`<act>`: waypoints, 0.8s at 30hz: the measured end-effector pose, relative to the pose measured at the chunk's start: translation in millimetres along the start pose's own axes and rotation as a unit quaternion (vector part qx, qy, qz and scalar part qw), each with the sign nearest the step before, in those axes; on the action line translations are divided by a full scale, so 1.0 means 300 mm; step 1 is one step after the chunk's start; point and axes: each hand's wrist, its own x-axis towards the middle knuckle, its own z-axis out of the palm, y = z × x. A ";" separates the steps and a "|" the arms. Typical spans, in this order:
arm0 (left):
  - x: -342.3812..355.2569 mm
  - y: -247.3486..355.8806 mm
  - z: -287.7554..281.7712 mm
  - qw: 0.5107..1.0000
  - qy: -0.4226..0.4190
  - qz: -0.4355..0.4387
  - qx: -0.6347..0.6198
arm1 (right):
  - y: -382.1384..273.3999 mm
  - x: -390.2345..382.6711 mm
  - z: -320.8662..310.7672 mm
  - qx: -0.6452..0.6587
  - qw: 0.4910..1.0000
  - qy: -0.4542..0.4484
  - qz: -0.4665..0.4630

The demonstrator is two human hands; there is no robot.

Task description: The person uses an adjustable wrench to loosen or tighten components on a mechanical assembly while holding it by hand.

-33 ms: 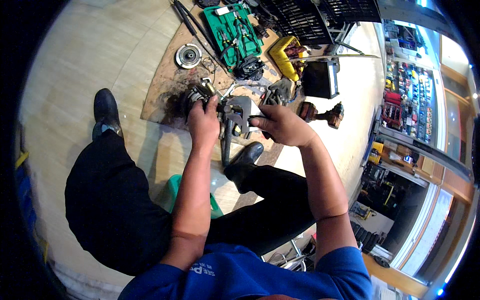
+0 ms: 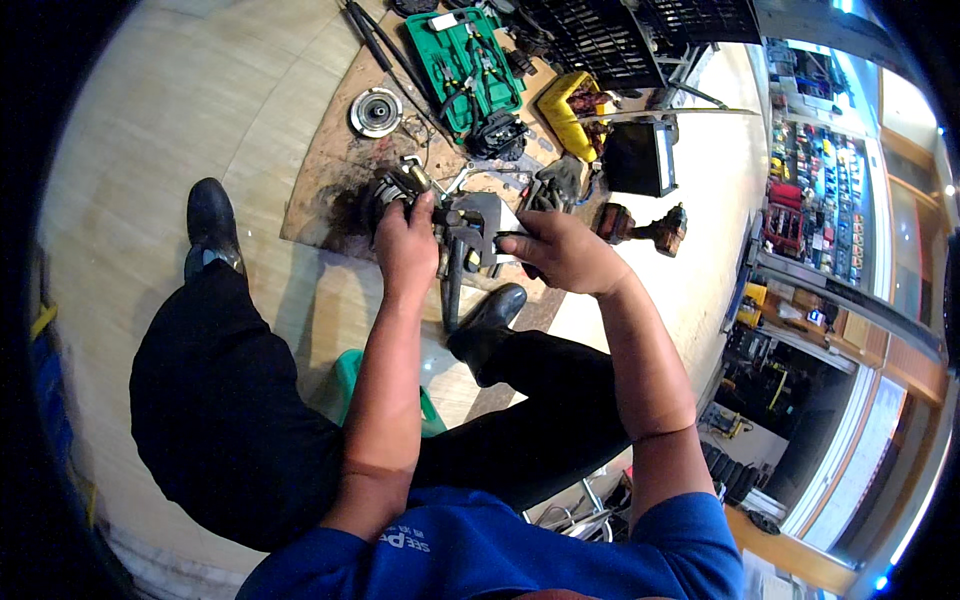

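In front of me, my left hand (image 2: 406,243) is closed around a dark, greasy metal part (image 2: 392,190) with a short shaft that points right. My right hand (image 2: 572,250) pinches a flat silver-grey piece (image 2: 492,222) between thumb and fingers. A notch in that piece sits at the end of the shaft; whether the two touch, I cannot tell. Below them a dark rod (image 2: 453,290) slants down toward my shoe. Small tools and a spanner (image 2: 462,178) lie just beyond my hands, partly covered by them.
Stained cardboard (image 2: 318,205) covers the floor ahead, bearing a round metal hub (image 2: 376,112) and a green tool case (image 2: 440,60) with pliers. A yellow tray (image 2: 553,105), a black box (image 2: 640,160) and a cordless power tool (image 2: 660,232) stand right. A green stool (image 2: 348,375) is beneath me.
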 end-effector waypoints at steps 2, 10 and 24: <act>0.011 -0.025 0.007 1.000 0.002 0.002 0.002 | -0.025 -0.012 0.011 0.032 0.999 0.001 0.043; 0.014 -0.043 0.017 0.999 0.010 0.020 -0.028 | -0.050 -0.060 0.135 0.123 0.986 0.052 0.104; 0.014 0.005 -0.004 0.999 -0.020 -0.005 0.027 | -0.057 -0.110 0.143 0.198 0.972 0.069 0.102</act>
